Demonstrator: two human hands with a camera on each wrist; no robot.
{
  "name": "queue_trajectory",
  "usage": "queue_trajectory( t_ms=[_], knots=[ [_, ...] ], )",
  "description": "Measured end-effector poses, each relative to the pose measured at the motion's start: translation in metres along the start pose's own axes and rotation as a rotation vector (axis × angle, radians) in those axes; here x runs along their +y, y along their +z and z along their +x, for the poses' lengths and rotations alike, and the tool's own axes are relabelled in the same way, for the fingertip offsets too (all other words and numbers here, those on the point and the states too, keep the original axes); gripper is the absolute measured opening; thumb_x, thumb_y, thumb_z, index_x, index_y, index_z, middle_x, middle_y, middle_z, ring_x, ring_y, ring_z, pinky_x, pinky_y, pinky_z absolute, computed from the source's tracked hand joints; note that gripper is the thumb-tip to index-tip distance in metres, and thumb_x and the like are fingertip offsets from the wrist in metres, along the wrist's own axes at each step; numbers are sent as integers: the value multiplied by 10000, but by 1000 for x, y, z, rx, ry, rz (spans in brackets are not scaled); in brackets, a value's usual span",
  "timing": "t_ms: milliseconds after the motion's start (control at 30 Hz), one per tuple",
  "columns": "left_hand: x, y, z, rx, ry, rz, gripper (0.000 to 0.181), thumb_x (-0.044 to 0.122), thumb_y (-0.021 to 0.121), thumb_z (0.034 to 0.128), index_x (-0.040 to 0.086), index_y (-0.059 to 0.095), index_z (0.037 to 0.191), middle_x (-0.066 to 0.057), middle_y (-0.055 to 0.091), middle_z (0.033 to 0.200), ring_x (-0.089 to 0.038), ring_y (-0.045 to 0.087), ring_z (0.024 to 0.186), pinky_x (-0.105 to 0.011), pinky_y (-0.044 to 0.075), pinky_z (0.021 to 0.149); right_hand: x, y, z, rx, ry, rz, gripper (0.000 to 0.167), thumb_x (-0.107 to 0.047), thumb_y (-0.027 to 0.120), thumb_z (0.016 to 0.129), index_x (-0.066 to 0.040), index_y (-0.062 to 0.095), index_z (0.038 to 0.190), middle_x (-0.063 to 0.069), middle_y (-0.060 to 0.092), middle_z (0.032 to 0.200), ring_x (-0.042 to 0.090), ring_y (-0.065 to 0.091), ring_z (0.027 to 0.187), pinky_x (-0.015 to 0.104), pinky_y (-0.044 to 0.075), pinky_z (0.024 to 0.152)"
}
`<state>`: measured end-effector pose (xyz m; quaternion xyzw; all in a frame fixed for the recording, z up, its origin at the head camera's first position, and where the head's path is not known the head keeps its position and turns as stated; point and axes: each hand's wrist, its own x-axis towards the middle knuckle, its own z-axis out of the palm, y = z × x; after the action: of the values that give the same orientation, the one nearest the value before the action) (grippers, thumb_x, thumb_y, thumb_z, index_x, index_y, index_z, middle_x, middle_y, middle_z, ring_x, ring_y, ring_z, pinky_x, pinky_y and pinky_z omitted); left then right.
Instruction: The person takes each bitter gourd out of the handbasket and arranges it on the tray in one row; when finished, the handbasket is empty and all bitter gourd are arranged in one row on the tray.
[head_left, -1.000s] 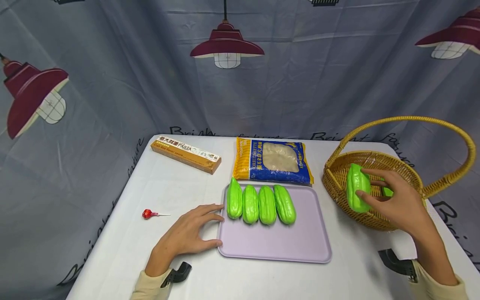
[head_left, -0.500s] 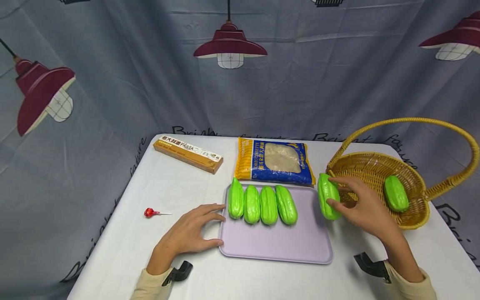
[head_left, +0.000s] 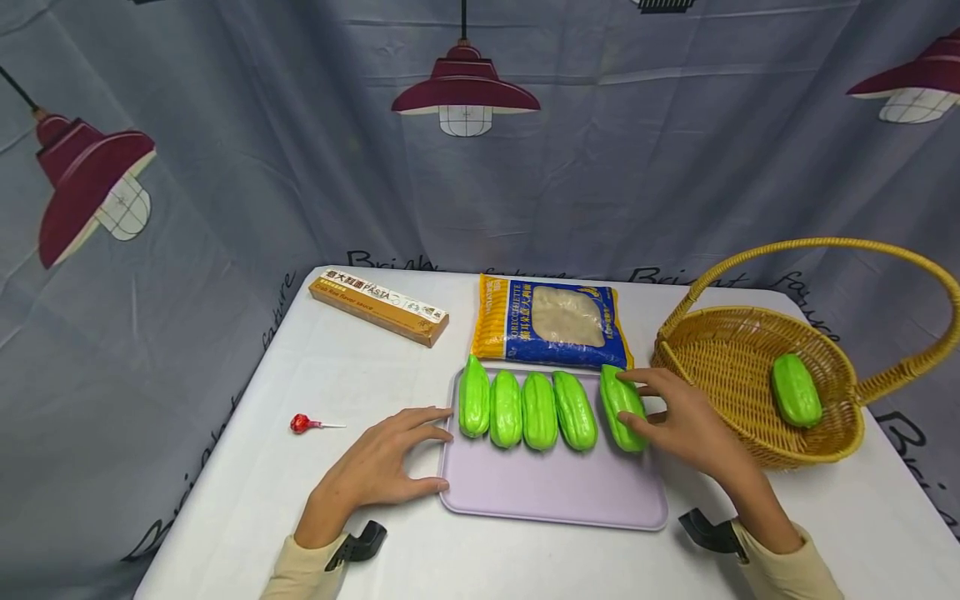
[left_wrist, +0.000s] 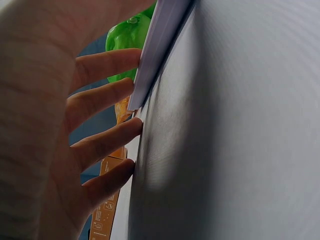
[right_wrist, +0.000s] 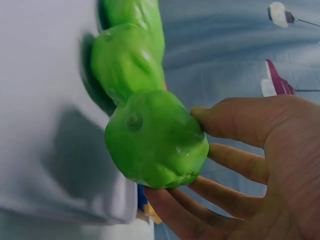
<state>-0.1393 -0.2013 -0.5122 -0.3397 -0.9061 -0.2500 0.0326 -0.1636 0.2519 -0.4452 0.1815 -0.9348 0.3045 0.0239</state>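
Observation:
My right hand (head_left: 686,421) pinches a glossy green ridged gourd (head_left: 621,410) between thumb and fingers, over the right side of the lilac tray (head_left: 547,496). In the right wrist view, the gourd (right_wrist: 155,142) is seen end-on, with a shadow on the tray beneath it. Several like gourds (head_left: 540,410) lie in a row along the tray's back left. My left hand (head_left: 382,458) rests at the tray's left edge, fingers spread. In the left wrist view, its fingertips (left_wrist: 131,55) touch the tray's rim (left_wrist: 150,60). Another gourd (head_left: 797,390) lies in the wicker basket (head_left: 720,354).
A blue and yellow pasta bag (head_left: 555,321) lies behind the tray. The pasta box (head_left: 378,307) sits at the back left, and a red lollipop (head_left: 302,423) lies left of my left hand. The basket's tall handle (head_left: 817,242) arches at the right.
My right hand has carried the gourd left, out of the basket and over the tray's right side. My left hand has stayed at the tray's edge.

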Motion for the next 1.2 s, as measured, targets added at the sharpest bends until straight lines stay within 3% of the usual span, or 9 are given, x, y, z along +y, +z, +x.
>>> queue_trajectory(
  t_ms=[167,333,867,1200],
  knots=[
    [0,0,-1,-1,-2,9,549,597,859,852,284,749,1289,90,545,1606,-172,527,1469,-442,482,1195,3,10,1,3,-37,-36,573,-135,878,905,-25,639,1415,230,625,1419,433,719,1128,513,669,811],
    [1,0,-1,-3,-6,9,545,608,849,857,284,751,1285,88,544,1607,-181,530,1467,-455,485,1193,4,18,2,18,-61,-46,577,-115,882,889,-23,649,1409,226,652,1394,402,731,1102,475,666,785],
    [1,-1,0,-9,-2,-1,554,592,864,851,275,747,1290,73,547,1604,-189,529,1471,-450,472,1207,3,27,3,-28,1,-31,564,-233,841,957,-39,634,1444,268,639,1432,439,734,1130,643,608,939],
    [3,-3,1,-18,-11,10,557,598,858,853,274,751,1293,81,551,1600,-190,526,1475,-442,464,1215,4,28,5,-58,34,-13,571,-288,788,1006,-34,605,1483,268,628,1458,447,724,1156,630,611,952]
  ],
)
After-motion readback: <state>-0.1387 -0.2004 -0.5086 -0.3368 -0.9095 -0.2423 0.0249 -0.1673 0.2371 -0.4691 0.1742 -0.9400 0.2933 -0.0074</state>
